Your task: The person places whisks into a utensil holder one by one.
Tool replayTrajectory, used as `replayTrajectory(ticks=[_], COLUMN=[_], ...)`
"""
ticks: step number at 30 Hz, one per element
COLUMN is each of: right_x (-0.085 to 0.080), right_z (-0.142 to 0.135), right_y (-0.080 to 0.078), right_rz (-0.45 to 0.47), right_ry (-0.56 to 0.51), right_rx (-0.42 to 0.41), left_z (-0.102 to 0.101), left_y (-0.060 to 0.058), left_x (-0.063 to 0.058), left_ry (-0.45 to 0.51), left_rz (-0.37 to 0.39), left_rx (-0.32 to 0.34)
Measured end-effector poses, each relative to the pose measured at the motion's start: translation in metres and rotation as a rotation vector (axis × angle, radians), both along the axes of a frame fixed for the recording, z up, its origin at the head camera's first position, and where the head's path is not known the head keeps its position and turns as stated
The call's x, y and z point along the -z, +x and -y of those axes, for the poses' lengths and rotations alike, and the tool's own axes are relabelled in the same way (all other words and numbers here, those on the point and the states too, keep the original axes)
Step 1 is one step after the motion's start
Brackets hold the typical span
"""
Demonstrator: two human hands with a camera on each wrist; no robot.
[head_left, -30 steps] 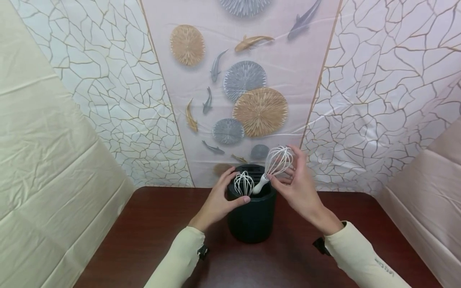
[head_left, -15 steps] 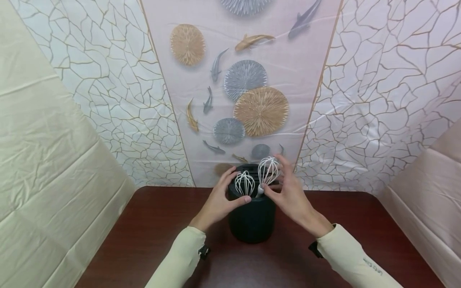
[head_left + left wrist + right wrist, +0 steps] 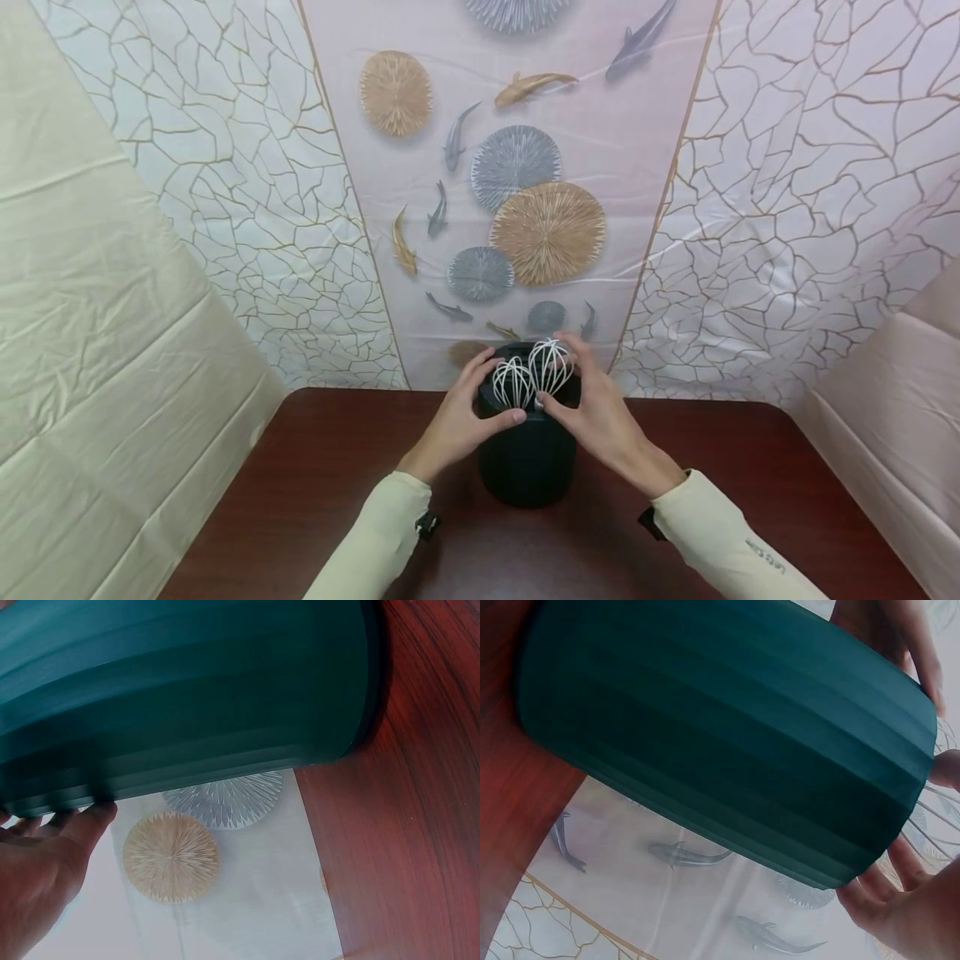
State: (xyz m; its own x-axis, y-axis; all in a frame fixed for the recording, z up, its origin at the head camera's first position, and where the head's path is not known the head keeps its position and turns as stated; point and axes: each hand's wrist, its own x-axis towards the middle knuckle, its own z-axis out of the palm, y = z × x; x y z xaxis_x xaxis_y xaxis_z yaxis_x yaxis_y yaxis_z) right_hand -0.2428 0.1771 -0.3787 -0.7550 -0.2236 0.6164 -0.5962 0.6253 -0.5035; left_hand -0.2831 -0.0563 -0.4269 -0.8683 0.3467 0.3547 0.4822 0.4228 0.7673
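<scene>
A dark green ribbed utensil holder (image 3: 527, 462) stands upright on the table, and its rim is at the top. My left hand (image 3: 456, 418) grips it at the left of the rim, thumb in front and fingers behind. One white wire whisk (image 3: 512, 383) stands in the holder with its wires above the rim, right by the left thumb. My right hand (image 3: 600, 417) holds a second white whisk (image 3: 551, 365) low on its wires, over the right part of the opening. Its handle is down inside the holder, hidden. In the right wrist view the right fingers (image 3: 907, 874) are right at the rim.
The dark red-brown wooden table (image 3: 330, 483) has rounded back corners. A patterned cloth backdrop (image 3: 480, 217) with printed fish and discs hangs right behind it. Pale cloth walls (image 3: 97, 350) close in both sides. A slotted section (image 3: 517, 348) lies at the back of the holder's top.
My right hand has moved left and down, lowering its whisk into the holder beside the other one, and the whisk has turned more upright. The left hand has stayed on the rim.
</scene>
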Motion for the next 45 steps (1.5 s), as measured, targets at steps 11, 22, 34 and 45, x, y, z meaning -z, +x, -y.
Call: replayTrajectory(ticks=[11,22,34,45], right_x=[0.0,0.001,0.003,0.011], right_z=[0.004,-0.001,-0.006,-0.007], right_y=[0.0,0.002,0.001,-0.001], right_rz=[0.116,0.201,0.214,0.187], right_ry=[0.074,0.091,-0.009,-0.067], right_rx=[0.043,0.015,-0.046,0.015], left_z=[0.0,0.001,0.0,-0.001], left_y=[0.001,0.001,0.002,0.0], left_x=[-0.001,-0.003,-0.002,0.001], left_ry=[-0.004,0.004,-0.001,-0.01], left_rz=[0.006,0.008,0.003,-0.007], left_rx=[-0.001,-0.004,0.003,0.001])
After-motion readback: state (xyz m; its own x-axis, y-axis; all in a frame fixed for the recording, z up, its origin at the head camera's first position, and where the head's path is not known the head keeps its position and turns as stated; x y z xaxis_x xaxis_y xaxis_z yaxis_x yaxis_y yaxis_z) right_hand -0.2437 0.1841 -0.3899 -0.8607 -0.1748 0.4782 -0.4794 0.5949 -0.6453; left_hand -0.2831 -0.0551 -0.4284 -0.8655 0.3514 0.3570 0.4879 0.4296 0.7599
